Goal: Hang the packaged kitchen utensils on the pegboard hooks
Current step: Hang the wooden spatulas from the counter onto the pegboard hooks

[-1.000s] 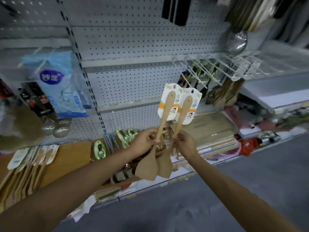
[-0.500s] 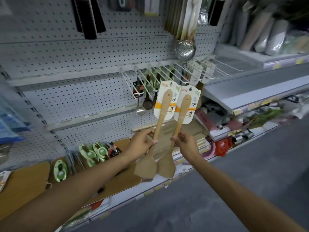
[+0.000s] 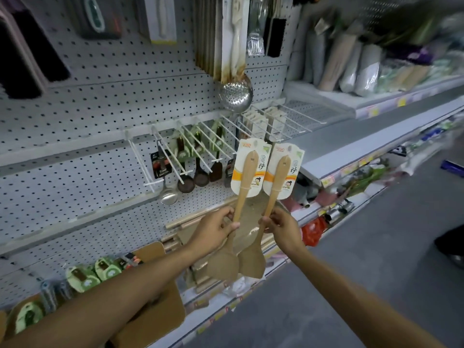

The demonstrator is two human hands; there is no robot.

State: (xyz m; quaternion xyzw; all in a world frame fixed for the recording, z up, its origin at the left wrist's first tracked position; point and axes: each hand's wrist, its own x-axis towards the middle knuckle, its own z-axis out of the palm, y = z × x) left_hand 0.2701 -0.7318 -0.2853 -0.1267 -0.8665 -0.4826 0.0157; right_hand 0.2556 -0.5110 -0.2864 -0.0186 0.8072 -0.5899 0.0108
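You hold two wooden spatulas, one in each hand, blades down and card headers up, in front of the white hooks on the pegboard [image 3: 105, 114]. Your left hand [image 3: 213, 232] pinches the shaft of the left spatula [image 3: 244, 182]; your right hand [image 3: 283, 229] pinches the shaft of the right spatula [image 3: 277, 183]. Both hands are clamped on wood just below the printed cards, close together but not touching, and the two blades overlap near the bottom.

To hang them well, it looks best to take one at a time: raise it until the slot at the top of its card meets a hook tip, keep the card square to the wire, then slide it back. The row of hooks [image 3: 200, 139] just behind and left of the cards seems the nearest target; several already carry dark ladles and green-carded tools, so pick a free wire.

Counted: two spatulas, two cards, two hands. One steel strainer [image 3: 234, 95] hangs above the hooks; one steel ladle [image 3: 168, 194] hangs at the row's left end.
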